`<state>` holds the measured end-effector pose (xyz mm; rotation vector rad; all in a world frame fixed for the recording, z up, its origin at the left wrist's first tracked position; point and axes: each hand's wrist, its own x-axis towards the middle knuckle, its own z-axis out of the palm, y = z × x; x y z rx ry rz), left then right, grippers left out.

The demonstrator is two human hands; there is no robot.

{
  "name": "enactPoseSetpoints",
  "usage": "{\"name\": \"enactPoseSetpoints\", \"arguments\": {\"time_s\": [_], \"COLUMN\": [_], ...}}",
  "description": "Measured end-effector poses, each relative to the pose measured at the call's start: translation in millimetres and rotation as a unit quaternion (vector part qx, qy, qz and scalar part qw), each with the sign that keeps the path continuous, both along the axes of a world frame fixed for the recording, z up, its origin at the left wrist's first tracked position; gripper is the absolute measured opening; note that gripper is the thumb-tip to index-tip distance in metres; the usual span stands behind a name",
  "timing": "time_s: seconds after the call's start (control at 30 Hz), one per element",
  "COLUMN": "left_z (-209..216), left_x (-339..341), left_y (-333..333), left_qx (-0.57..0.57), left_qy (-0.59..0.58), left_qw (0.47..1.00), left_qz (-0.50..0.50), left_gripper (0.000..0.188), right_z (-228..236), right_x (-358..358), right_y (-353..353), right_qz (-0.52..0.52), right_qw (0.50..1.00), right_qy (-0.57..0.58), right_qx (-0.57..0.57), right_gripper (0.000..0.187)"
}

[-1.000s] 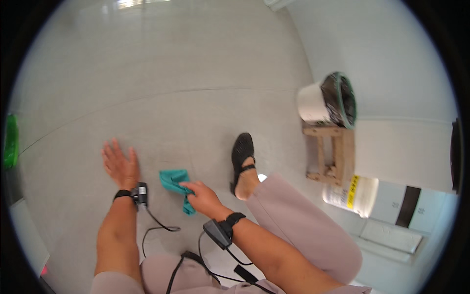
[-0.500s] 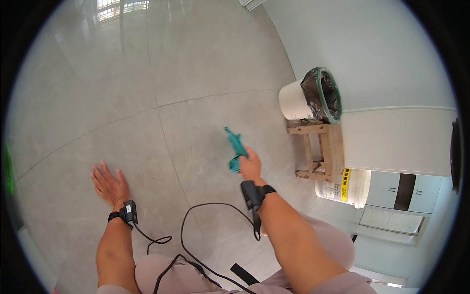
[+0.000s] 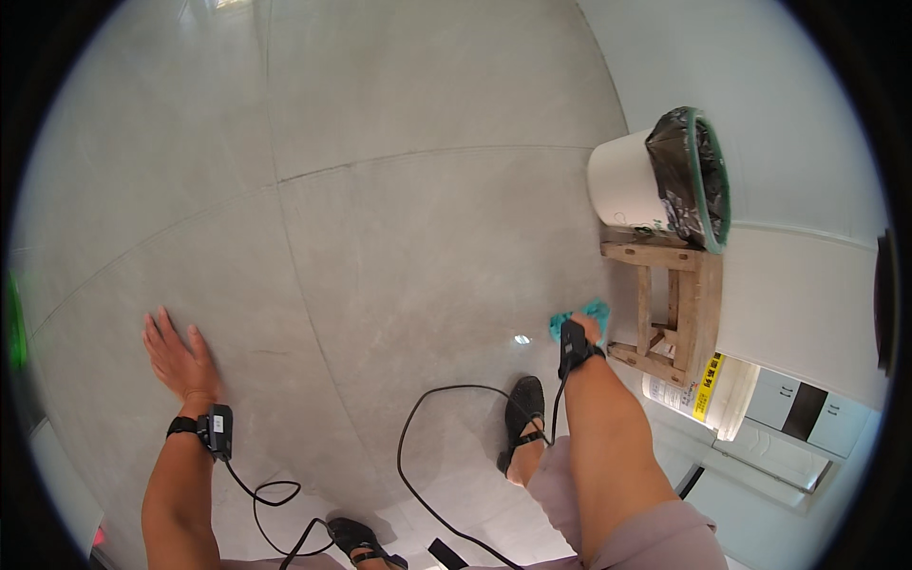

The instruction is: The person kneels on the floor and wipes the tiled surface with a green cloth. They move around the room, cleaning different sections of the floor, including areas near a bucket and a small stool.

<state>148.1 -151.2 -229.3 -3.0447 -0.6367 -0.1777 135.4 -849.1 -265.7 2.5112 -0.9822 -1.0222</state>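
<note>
A crumpled teal cloth (image 3: pixel 597 309) is bunched in my right hand (image 3: pixel 587 328), low near the floor and close to the wooden stool's legs. The fingers are mostly hidden by the wrist device and the cloth. To the left, my left hand (image 3: pixel 180 361) is open with its fingers spread and nothing in it, over the grey floor (image 3: pixel 380 247); whether it touches the floor I cannot tell. Each wrist wears a black strapped device (image 3: pixel 217 433) with a cable.
A white bucket (image 3: pixel 627 180) lined with a black bag stands at the right by the wall, beside the wooden stool (image 3: pixel 703 313). Behind the stool is another white bucket (image 3: pixel 731 399). My black shoe (image 3: pixel 522 418) and a looping black cable (image 3: pixel 403 437) are nearby. A small white spot (image 3: pixel 522 339) shows on the floor.
My right hand has swung right with the teal cloth, toward the stool; the cloth, stretched out before, is now bunched. The view has shifted, and my left hand stays spread at the left.
</note>
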Motion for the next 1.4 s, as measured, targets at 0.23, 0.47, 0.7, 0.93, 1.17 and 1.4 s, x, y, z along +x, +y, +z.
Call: {"name": "enactPoseSetpoints", "arguments": {"time_s": [0.23, 0.47, 0.7, 0.93, 1.17, 1.4], "left_z": [0.0, -9.3, -7.9, -11.4, 22.6, 60.5], "left_x": [-0.2, -2.2, 6.5, -45.7, -145.4, -138.3], "left_y": [3.8, 10.4, 29.0, -9.1, -85.1, -126.9], "left_qx": [-0.003, 0.020, -0.075, -0.202, -0.275, -0.277], "left_qy": [-0.006, 0.004, 0.137, 0.092, -0.011, 0.155], "left_qw": [1.000, 1.000, 0.988, 0.967, 0.958, 0.948], "left_qz": [-0.007, -0.004, 0.013, -0.123, -0.083, 0.037], "left_gripper": [0.056, 0.058, 0.065, 0.085, 0.095, 0.129], "right_z": [60.0, 67.4, 96.1, 103.8, 120.3, 34.8], "right_x": [146.8, 124.9, -80.8, -14.6, 117.9, 144.1], "right_y": [72.3, 281.1, 416.7, 391.2, 227.8, 39.9], "right_qz": [0.181, 0.122, 0.403, 0.084, -0.019, -0.159], "right_qw": [0.963, 0.835, 0.708, 0.677, 0.708, 0.801], "right_qy": [-0.199, -0.393, -0.194, -0.026, -0.350, -0.453], "right_qx": [0.032, 0.366, 0.546, 0.731, 0.613, 0.357], "right_gripper": [0.022, 0.031, 0.045, 0.039, 0.040, 0.050]}}
